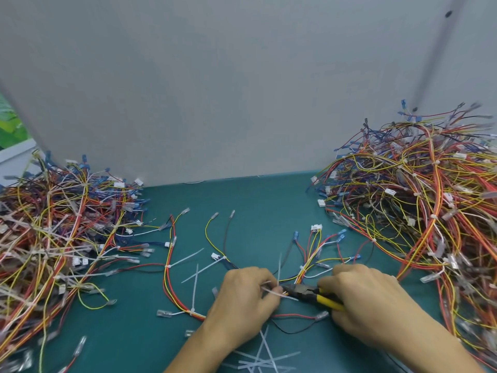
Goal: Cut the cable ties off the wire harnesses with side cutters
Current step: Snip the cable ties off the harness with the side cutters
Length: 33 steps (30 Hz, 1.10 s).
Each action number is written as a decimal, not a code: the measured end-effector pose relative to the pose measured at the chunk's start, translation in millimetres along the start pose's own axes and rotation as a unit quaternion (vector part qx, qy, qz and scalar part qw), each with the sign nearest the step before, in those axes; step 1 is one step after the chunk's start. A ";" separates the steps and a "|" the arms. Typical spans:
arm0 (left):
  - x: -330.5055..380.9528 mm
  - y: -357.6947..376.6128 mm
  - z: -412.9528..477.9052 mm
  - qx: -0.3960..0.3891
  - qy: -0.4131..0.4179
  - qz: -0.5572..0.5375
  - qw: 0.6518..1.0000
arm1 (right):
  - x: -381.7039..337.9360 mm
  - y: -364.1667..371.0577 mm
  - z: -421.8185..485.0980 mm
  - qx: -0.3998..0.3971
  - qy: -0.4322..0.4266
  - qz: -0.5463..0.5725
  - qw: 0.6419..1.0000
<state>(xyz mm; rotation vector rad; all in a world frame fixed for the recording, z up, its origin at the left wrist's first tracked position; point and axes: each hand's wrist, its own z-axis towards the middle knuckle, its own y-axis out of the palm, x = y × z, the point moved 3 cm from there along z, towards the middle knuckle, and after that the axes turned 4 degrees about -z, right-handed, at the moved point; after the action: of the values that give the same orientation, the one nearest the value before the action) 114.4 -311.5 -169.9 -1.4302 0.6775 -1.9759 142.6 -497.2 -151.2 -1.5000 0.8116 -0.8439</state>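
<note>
Your left hand (242,294) pinches a wire harness (299,278) between thumb and fingertips, right at a white cable tie (270,291). The tie's thin tail sticks out to either side of the pinch. Your right hand (363,297) is curled around the yellow handles of the side cutters (304,290). The dark jaws point toward your left fingertips and meet the harness just beside the pinch. Whether they have bitten the tie cannot be told.

Beyond the pinch, the harness fans into thin coloured wires with small terminals and a white connector. A second tie (302,269) binds them just past the cutter tips.

Judged by its look, the harness is light and limp, so it likely sags or twists wherever you do not hold it. Hold it close against the tie, as now. The tie seems springy and slick, and its strap lies tight on soft wire insulation, so nicking a wire is the risk.

Loose cut ties (262,356) lie on the green mat (242,205) nearer you than the grip. One tangled heap (53,232) of harnesses lies far to the left of it and another (430,205) far to the right.
</note>
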 end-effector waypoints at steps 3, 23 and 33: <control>-4.7 -3.9 3.0 -0.022 -0.047 -0.032 0.998 | -0.2 -0.7 0.4 0.000 -0.003 0.006 1.000; -19.6 -2.4 6.4 -0.076 -0.109 -0.138 0.981 | 0.1 -5.9 -5.5 -0.001 -0.048 0.030 0.998; -18.9 -3.4 6.6 -0.082 -0.119 -0.141 0.979 | -1.1 -5.4 -5.9 -0.002 -0.041 0.024 0.999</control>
<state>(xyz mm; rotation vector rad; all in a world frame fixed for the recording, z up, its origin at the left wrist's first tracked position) 124.6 -295.9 -177.9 -1.9183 0.5656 -1.9452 137.1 -498.7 -145.6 -1.5026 0.7866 -0.7404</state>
